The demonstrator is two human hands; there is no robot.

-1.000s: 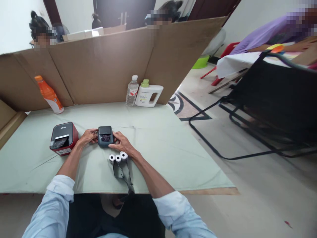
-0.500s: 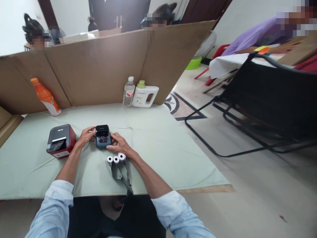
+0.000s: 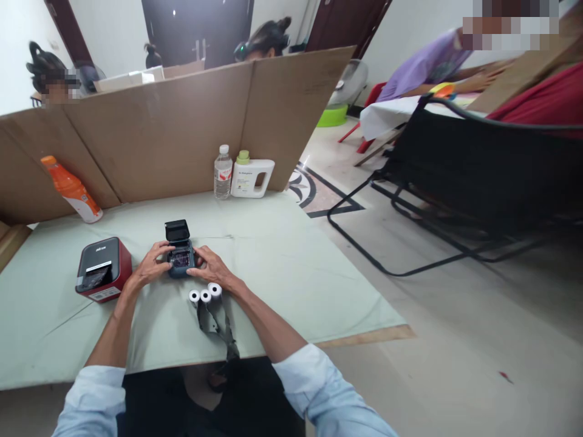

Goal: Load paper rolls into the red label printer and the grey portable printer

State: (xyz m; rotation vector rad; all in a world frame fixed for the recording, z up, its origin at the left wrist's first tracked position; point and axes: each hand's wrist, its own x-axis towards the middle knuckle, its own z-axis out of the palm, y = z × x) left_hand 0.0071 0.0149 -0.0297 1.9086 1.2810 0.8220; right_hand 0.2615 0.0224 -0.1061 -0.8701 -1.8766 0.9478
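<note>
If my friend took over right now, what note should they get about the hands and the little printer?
Left hand grips the left side of the small dark printer; right hand grips its right side.
The printer sits on the green-covered table, lid up, paper bay exposed.
Three paper rolls lie just in front of it, none loaded yet.
A red printer stands to the left, untouched.

Both forearms reached forward, bare below rolled pale-blue sleeves; the left hand (image 3: 150, 269) lay palm down, fingers curled inward; the right hand (image 3: 210, 268) mirrored it close by, fingers bent, wrists both held low.
</note>
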